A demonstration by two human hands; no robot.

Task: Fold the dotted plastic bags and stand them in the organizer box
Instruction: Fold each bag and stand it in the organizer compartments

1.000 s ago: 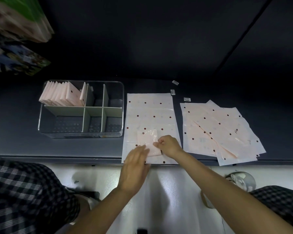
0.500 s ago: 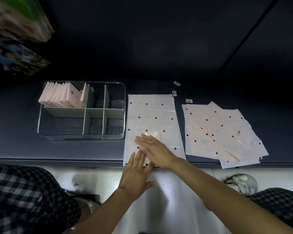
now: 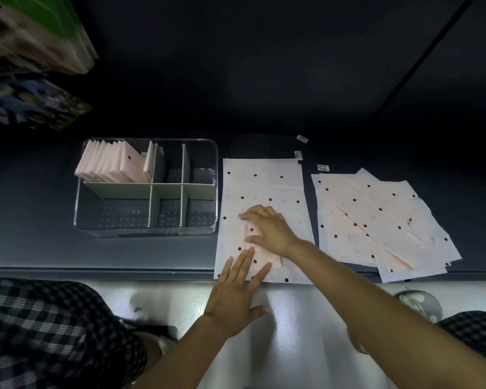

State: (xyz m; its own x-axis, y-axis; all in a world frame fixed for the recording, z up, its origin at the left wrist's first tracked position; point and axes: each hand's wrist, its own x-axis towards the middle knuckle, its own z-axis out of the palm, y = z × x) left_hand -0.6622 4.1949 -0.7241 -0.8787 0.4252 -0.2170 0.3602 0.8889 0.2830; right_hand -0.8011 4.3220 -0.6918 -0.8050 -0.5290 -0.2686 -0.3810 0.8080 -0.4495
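Flat, the folded bag [image 3: 260, 255] runs lengthwise from table edge under both hands.

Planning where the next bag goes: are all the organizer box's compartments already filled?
No: folded bags stand only in the back-left compartment of the organizer box; the other compartments show bare floor.

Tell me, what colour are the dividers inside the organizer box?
Pale grey-green dividers, clearest in the head view.

Dim, dark scene; glare on the pale floor [image 3: 278, 318]; corners blurred and stretched (wide-angle lens).
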